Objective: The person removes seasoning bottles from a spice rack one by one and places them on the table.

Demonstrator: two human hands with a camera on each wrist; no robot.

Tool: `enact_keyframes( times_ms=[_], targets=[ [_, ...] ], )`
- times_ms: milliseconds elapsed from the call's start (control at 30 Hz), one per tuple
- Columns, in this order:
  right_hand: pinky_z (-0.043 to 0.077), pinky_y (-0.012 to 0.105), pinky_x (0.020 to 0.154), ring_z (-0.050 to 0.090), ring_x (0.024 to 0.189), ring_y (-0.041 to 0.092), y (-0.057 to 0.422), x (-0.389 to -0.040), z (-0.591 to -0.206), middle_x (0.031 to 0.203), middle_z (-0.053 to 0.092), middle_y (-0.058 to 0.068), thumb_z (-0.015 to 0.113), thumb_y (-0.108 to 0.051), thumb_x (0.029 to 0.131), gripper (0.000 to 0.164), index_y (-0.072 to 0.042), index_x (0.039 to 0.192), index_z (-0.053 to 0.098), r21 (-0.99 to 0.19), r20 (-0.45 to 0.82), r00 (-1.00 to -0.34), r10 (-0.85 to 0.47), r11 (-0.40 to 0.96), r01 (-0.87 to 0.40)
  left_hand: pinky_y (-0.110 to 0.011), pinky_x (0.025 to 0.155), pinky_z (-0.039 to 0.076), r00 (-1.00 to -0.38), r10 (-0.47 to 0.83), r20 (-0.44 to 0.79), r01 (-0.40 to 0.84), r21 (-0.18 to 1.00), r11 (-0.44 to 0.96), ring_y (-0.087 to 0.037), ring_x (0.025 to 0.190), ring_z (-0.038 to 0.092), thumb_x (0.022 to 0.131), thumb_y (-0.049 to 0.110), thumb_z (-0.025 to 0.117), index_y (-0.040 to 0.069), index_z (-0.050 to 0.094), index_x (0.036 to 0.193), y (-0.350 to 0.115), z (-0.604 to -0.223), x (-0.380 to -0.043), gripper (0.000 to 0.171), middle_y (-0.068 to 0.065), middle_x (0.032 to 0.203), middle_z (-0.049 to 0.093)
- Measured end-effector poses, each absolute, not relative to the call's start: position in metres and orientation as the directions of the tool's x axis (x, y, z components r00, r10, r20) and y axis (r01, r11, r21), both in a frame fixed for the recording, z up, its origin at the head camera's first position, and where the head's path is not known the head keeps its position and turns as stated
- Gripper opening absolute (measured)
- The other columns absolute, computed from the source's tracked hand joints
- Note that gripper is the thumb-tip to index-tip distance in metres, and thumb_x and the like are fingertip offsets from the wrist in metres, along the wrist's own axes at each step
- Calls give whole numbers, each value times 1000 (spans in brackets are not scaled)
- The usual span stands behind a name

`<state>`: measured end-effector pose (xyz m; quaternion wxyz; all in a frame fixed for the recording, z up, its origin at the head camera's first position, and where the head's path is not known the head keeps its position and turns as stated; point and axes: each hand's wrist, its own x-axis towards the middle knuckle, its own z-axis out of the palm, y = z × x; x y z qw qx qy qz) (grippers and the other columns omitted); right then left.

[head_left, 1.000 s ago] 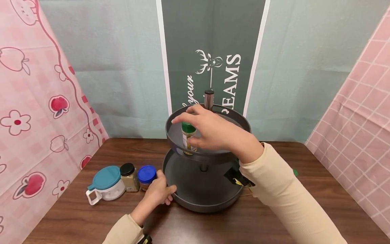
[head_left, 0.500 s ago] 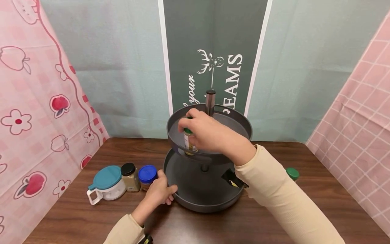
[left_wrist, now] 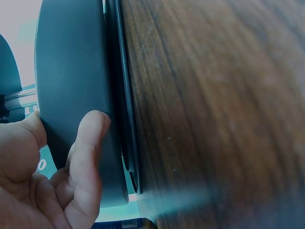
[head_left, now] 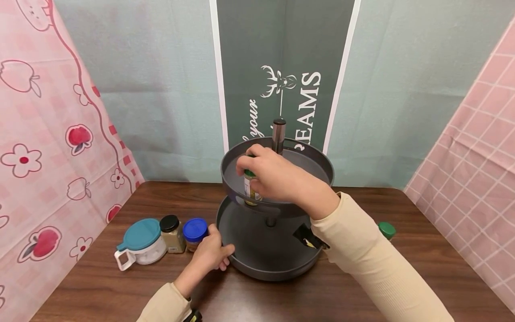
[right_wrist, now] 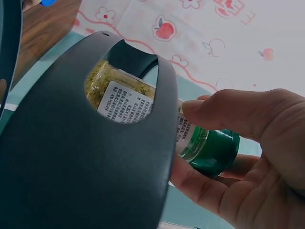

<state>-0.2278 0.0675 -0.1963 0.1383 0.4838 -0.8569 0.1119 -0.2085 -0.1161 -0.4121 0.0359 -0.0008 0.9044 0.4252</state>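
Observation:
A two-tier dark grey round tray (head_left: 277,273) stands on the wooden table. In its upper tier (head_left: 315,169), at the left, is a clear spice jar (head_left: 250,191) with a green cap and a printed label. My right hand (head_left: 277,176) holds this jar from above, thumb and fingers round its upper part. The right wrist view shows the spice jar (right_wrist: 126,98) through a cutout in the tier's wall. My left hand (head_left: 211,252) grips the lower tier at its left side. In the left wrist view its fingers (left_wrist: 88,143) press the outer wall, with the thumb at the rim.
Left of the tray stand a teal-lidded white container (head_left: 150,252) with a handle, a black-lidded jar (head_left: 173,239) and a blue-lidded jar (head_left: 195,230), close to my left hand. A green-capped item (head_left: 387,229), partly behind my right sleeve, is at the right. A metal pole (head_left: 278,134) rises from the tray's centre.
My right hand's fingers, spread around the green cap a second ago, have closed on the spice jar. My left hand stays at the lower tier.

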Motion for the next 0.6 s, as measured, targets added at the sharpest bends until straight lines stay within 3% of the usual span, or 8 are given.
enact_keyframes(
  times_ms=[367, 600],
  targets=[
    [48, 36, 72, 48, 84, 21, 80, -229, -183, 100, 51, 11, 61, 3, 76, 20, -10, 92, 62, -116, 322, -536, -780, 529, -841, -30, 36, 48, -998, 34, -54, -20, 767, 642, -15, 36, 53, 75, 12, 61, -12, 22, 120, -116, -414, -209, 64, -4, 45, 56],
    [49, 35, 69, 50, 81, 20, 91, -228, -175, 98, 53, 11, 61, 3, 75, 21, -10, 91, 65, -115, 361, -547, -755, 546, -830, -30, 36, 48, -998, 26, -53, -24, 765, 644, -15, 35, 52, 75, 12, 61, -11, 23, 120, -116, -414, -209, 64, -4, 45, 56]
  ],
)
